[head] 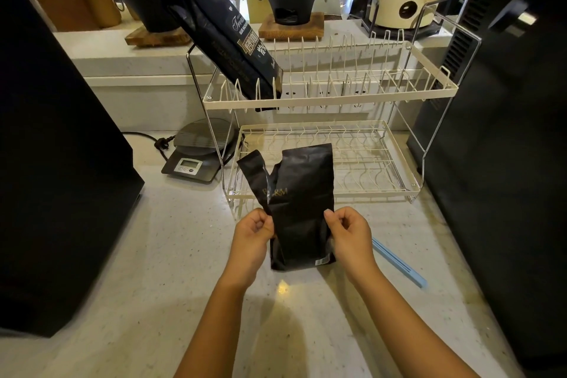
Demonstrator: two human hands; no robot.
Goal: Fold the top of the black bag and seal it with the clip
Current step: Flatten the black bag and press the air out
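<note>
The black bag (302, 209) is held upright above the pale counter (153, 255), near centre, its top unfolded and splayed open, one flap leaning left. The left hand (253, 232) pinches the bag's left edge; the right hand (348, 232) pinches its right edge. A blue clip (399, 264) lies on the counter just right of the right hand. Directly behind the bag stands a white two-tier rack (331, 95), holding a second black bag (221, 31) in its upper tier. A scale (199, 153) sits far left.

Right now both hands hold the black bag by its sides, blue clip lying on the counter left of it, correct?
Not quite: the head view shows the blue clip right of the black bag, beside the right hand. The left hand also holds it.
</note>
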